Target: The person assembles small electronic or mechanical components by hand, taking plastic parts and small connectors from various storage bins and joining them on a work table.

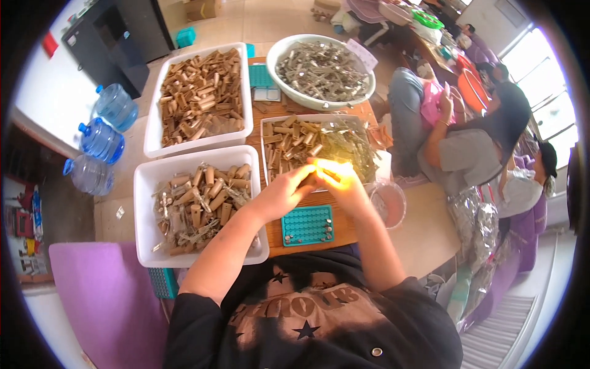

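My left hand (287,189) and my right hand (345,184) meet fingertip to fingertip above the near edge of a white tray (263,138). The fingers of both are closed in a pinch, and a small brownish piece barely shows between them; its kind cannot be made out. Strong yellow light washes out the right hand's fingers. Brown tubes (289,144) fill the left part of this tray, and clear plastic wrappers (353,144) lie in its right part. Just below my hands a teal compartment tray (307,226) holds several small metal pieces along its near side.
Left of me stand two white bins: the near bin (142,215) with wrapped brown tubes, the far bin (150,132) with loose ones. A round basin (279,46) of silvery pieces stands behind. A clear plastic tub (393,206) is at right. Another person (467,141) sits further right.
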### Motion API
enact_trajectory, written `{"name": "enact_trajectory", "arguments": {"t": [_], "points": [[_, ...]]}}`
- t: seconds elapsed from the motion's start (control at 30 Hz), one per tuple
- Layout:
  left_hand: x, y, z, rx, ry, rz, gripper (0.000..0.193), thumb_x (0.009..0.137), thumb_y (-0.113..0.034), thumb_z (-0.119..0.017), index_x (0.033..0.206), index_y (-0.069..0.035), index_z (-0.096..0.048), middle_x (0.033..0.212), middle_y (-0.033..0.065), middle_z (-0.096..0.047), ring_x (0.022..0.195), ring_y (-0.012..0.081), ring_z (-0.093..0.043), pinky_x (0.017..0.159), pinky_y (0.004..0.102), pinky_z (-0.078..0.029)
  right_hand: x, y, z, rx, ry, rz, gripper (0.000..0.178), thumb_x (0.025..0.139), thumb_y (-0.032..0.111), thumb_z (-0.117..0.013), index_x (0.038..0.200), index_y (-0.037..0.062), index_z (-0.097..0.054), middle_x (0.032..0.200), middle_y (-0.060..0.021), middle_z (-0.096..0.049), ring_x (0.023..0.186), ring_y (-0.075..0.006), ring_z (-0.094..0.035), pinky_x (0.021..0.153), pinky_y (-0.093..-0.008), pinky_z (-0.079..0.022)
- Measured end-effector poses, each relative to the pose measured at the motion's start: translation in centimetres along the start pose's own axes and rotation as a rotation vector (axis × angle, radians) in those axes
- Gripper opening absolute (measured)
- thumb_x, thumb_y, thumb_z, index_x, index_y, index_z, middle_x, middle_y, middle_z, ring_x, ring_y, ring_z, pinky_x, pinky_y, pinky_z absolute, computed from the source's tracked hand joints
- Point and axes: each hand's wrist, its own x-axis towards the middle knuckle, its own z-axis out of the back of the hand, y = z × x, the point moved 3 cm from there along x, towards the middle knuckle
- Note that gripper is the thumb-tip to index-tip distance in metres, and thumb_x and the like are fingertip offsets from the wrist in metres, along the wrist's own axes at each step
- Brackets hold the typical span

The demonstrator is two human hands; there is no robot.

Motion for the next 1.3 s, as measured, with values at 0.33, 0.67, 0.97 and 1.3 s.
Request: {"name": "enact_trajectory", "arguments": {"t": [0.33, 0.67, 0.97, 1.3], "points": [[1.0, 0.8, 1.0, -0.625, -0.107, -0.006, 0.026, 0.089, -0.035, -0.058, 0.085, -0.01, -0.052, 0.064, -0.0015, -0.048, 0.063, 0.0086, -0.047, 0.059, 0.0217, -0.037, -7.0, -6.1, 12.1, -1.063, -0.074, -0.339, 0.016, 0.075, 0.007, -0.06, 0.089, 0.001, -0.065, 0.088, -0.0186, -0.065, 0.086, -0.031, -0.063, 0.075, -0.0403, -0.049], [0.9, 2.9, 0.1, -1.037, -0.014, 0.311, 0.025, 0.093, -0.029, -0.043, 0.105, -0.007, -0.049, 0.072, 0.0009, -0.043, 0.061, 0.0091, -0.04, 0.056, 0.0238, -0.037, -7.5, -7.2, 12.0, -1.082, -0.139, -0.352, 0.015, 0.075, 0.007, -0.057, 0.086, 0.0032, -0.065, 0.088, -0.0174, -0.065, 0.088, -0.0345, -0.061, 0.077, -0.0428, -0.048], [0.6, 2.2, -1.7, -0.982, 0.195, 0.418, 0.033, 0.091, -0.013, -0.037, 0.123, -0.005, -0.043, 0.081, 0.0026, -0.048, 0.067, 0.0102, -0.043, 0.062, 0.023, -0.039, -8.6, -4.5, 12.4, -0.727, -0.251, -0.271, 0.02, 0.074, 0.007, -0.059, 0.09, 0.0042, -0.07, 0.085, -0.0163, -0.066, 0.081, -0.0323, -0.064, 0.075, -0.0374, -0.05], [0.3, 1.7, -2.8, -0.834, 0.375, 0.368, 0.037, 0.094, -0.018, -0.051, 0.125, -0.003, -0.04, 0.088, 0.006, -0.054, 0.077, 0.0126, -0.051, 0.069, 0.025, -0.043, -7.0, 0.9, 5.7, -0.453, -0.427, -0.032, 0.011, 0.073, 0.002, -0.068, 0.084, 0.0015, -0.066, 0.076, -0.007, -0.066, 0.07, -0.0137, -0.064, 0.066, -0.0255, -0.051]]}}
